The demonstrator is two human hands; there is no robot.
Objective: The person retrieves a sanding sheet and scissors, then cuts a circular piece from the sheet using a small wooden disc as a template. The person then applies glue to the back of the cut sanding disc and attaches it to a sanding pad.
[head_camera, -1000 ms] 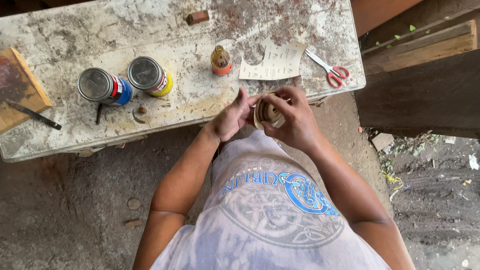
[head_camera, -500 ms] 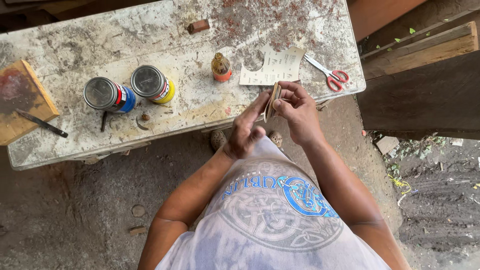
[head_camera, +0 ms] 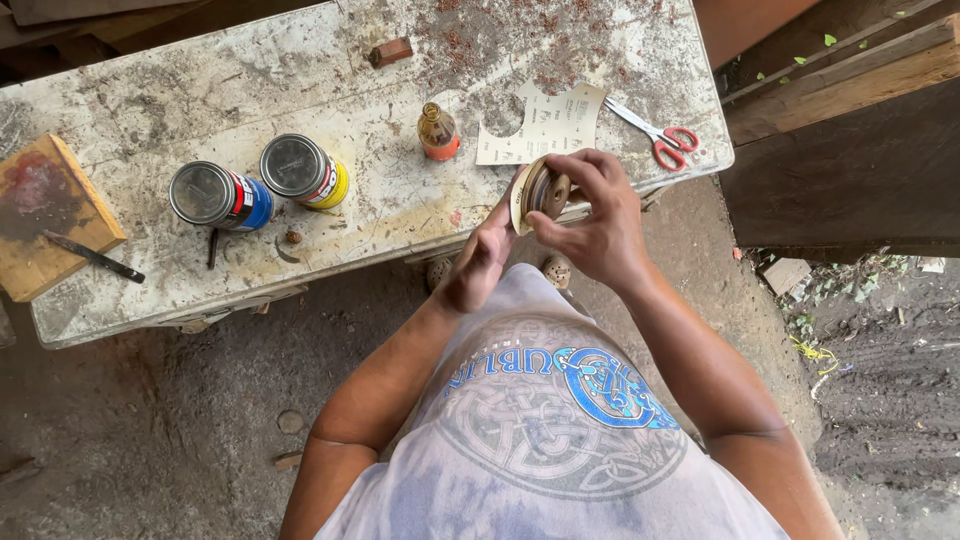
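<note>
On the worn, stained bench [head_camera: 150, 110] stand two round tins: one with a blue side [head_camera: 218, 196] and one with a yellow side [head_camera: 302, 171], just beside each other. There is one small brown bottle with an orange base [head_camera: 437, 132], one pair of red-handled scissors [head_camera: 657, 134], one sheet of pale paper with round pieces cut out [head_camera: 545, 124], one small reddish block [head_camera: 390, 52] near the far edge, and one wooden board [head_camera: 45, 215] at the left end with one dark blade [head_camera: 95, 257] lying across its corner.

Both hands meet over the near edge of the bench, close to the paper. The right hand [head_camera: 592, 222] is curled shut around one round wooden disc [head_camera: 541, 190], held on edge, fingers over its top and thumb below. The left hand [head_camera: 487, 250] lies half open, its fingers stretched up against the disc's pale rim, touching it rather than clasping it.
</note>
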